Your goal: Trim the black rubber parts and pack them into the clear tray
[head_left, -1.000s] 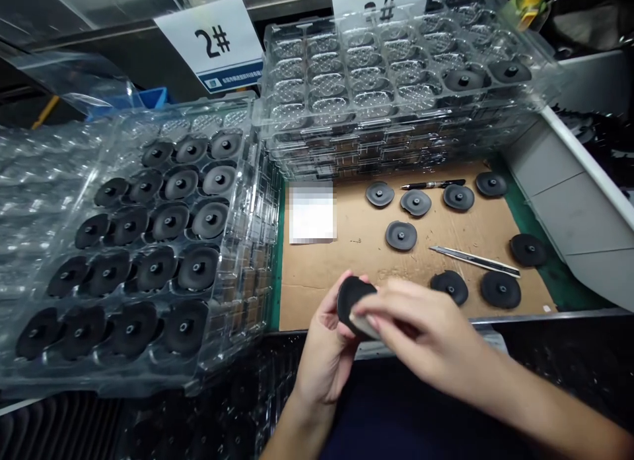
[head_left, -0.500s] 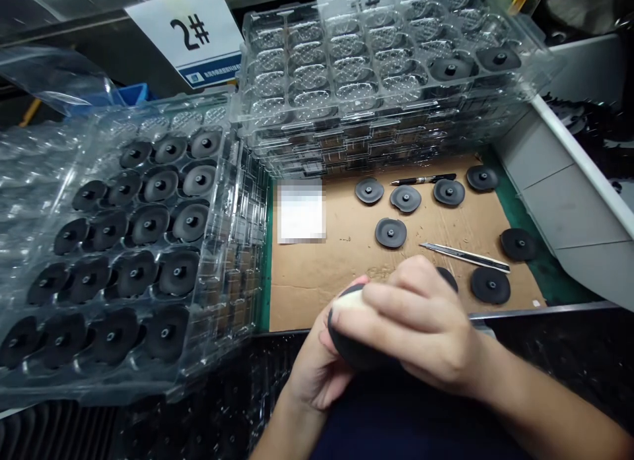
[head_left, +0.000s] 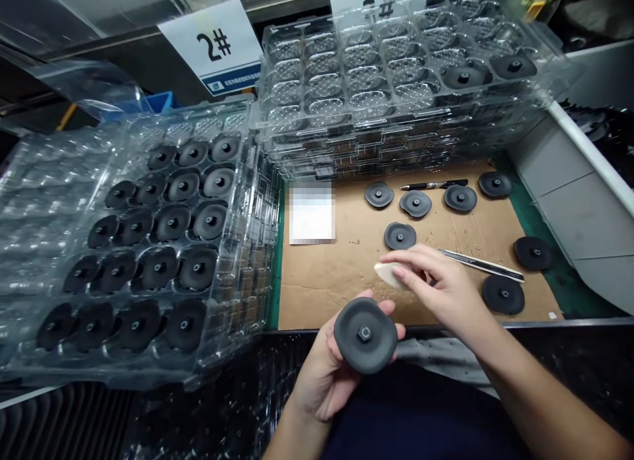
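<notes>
Black disc (head_left: 381, 351), bottom centre of frame, cupped in the left hand (head_left: 327, 375); right hand (head_left: 440, 285), up and right of it, pinches a white pad (head_left: 387, 274); for wiping, probably best to keep the disc level and work round its centre stud (head_left: 365, 333); cardboard (head_left: 324, 282) beyond

A: Held part?
B: Black disc (head_left: 374, 354), matte, rounded-square, shallow dish, short hollow stub at center. Dish side up, tilted toward the camera, resting on the left hand's (head_left: 327, 367) fingers.
A: Other item?
B: White pad (head_left: 387, 273), thin, pale, curved edge. Pinched in the right hand (head_left: 443, 285), held out past the disc's far edge, not touching it.
</notes>
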`<state>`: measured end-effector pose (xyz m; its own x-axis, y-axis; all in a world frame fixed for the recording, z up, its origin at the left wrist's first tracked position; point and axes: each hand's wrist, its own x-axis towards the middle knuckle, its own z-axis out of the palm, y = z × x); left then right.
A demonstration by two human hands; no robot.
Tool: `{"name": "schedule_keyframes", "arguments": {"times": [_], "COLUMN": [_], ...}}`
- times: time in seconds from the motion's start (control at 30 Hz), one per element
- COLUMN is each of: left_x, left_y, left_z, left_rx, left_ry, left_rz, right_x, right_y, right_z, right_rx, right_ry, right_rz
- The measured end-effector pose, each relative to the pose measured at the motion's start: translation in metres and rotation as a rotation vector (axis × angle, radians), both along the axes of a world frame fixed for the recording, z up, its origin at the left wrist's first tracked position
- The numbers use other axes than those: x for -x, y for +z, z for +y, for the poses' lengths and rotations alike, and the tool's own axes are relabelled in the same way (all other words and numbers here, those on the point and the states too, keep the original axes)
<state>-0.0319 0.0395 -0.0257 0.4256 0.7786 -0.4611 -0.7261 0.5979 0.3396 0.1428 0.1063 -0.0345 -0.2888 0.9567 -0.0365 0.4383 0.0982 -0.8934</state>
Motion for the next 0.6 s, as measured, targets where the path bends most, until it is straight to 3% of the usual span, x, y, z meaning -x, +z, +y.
{"name": "schedule_keyframes", "arguments": {"times": [0.13, 0.2, 0.27, 0.37, 0.47, 0.53, 0.6], "left_x": [0.007, 0.007, 0.007, 0.005, 0.003, 0.002, 0.001], "left_y": [-0.004, -0.005, -0.005, -0.002, -0.001, -0.001, -0.002], "left_z": [-0.009, -0.011, -0.012, -0.013, -0.014, -0.014, -0.015], "left_rx": [-0.034, -0.029, -0.026, -0.037, -0.053, -0.059, -0.041], "left_ry": [0.023, 0.028, 0.020, 0.000, 0.017, 0.048, 0.069], "left_rz": [-0.056, -0.059, -0.064, -0.056, -0.004, 0.028, 0.073], "right_x": [0.002, 0.004, 0.005, 0.007, 0.015, 0.021, 0.027], "right_y": [-0.048, -0.056, -0.043, 0.002, 0.043, 0.054, 0.055], "right_z": [-0.026, -0.035, -0.037, -0.030, -0.025, -0.026, -0.028], "right_rx": [0.136, 0.138, 0.125, -0.115, -0.491, -0.528, -0.437], "right_ry": [0.098, 0.124, 0.072, -0.053, 0.127, 0.280, 0.282], "right_rz": [-0.038, -0.032, -0.037, -0.030, -0.023, -0.067, -0.169]}}
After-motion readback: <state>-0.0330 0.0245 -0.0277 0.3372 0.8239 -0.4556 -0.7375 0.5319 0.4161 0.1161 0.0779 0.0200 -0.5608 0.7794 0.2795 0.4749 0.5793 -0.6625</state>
